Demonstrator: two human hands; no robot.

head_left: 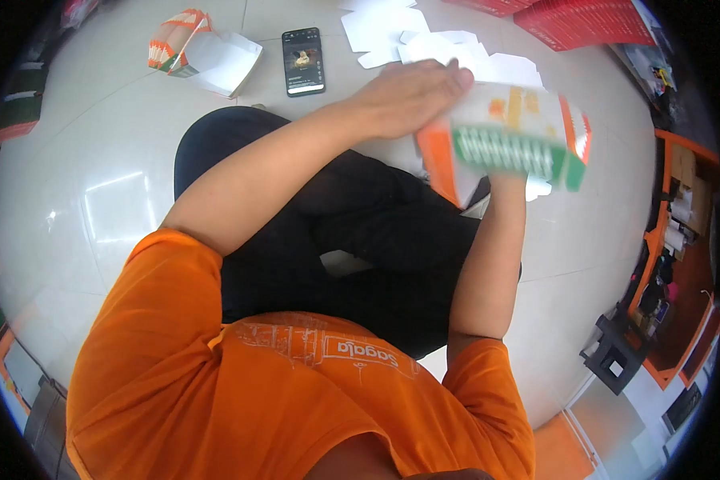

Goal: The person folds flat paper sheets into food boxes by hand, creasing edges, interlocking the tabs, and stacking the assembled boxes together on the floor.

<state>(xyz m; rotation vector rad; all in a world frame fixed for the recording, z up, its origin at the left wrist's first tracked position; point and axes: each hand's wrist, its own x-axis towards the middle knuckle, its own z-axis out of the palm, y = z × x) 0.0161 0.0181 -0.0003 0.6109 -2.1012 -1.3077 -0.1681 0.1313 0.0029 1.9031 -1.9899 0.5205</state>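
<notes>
A printed cardboard box [512, 148] in white, green and orange is raised over the floor in front of my right knee, slightly blurred. My left hand [416, 96] is closed at its near left upper edge, fingers pointing right along it. My right forearm reaches up beneath the box, and the box hides my right hand, so its fingers do not show. Just beyond the box, flat white die-cut carton blanks [384, 34] lie on the floor, some of them partly covered by the box.
On the tiled floor, a phone [302, 62] with a lit screen lies beyond my left knee. Left of it are an open-sided carton [228, 66] and orange printed cartons [180, 40]. Red stacks [584, 24] stand at far right, with an orange shelf [656, 264] along the right side.
</notes>
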